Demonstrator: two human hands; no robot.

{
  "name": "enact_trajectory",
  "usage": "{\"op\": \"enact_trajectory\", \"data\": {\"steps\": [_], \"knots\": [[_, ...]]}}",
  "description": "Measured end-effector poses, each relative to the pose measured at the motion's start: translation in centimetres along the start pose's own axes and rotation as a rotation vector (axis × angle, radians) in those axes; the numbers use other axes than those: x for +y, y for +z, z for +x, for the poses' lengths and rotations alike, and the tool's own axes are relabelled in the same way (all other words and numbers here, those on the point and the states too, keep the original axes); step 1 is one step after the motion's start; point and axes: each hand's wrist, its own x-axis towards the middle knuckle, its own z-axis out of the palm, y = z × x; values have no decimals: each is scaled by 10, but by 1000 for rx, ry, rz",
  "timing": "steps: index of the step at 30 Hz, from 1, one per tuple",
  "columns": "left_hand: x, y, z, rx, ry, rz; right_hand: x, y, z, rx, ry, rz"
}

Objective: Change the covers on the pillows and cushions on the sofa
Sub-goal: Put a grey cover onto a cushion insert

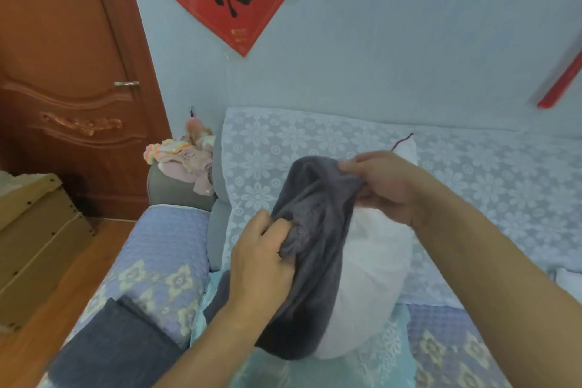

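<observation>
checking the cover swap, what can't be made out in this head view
- White pillow: left side hidden under the grey cover.
- Cover's opening: bunched inside the left hand and right hand.
- Sofa: right end cut off by the frame edge.

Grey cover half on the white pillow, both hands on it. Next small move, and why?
Probably draw the grey cover further across the white pillow: the left hand and right hand both grip its bunched edge, and most of the pillow's right side is bare.
</observation>
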Motion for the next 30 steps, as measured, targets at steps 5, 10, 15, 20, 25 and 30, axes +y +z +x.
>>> {"op": "enact_trajectory", "data": {"steps": [5,10,15,20,25,30], "knots": [[5,-33,9,-80,118,-228,22,-54,23,331,102,93],[8,-54,2,-553,355,-232,39,-85,43,541,36,-13],[7,-63,0,-800,183,-387,44,-64,54,386,-99,-138],[-20,-91,-5,-869,-101,-549,69,-48,50,177,4,-13],[-63,-109,0,-318,-521,-540,73,-42,45,149,98,225],[-82,-104,5,-3,-690,-637,82,-30,49,121,214,313]]}}
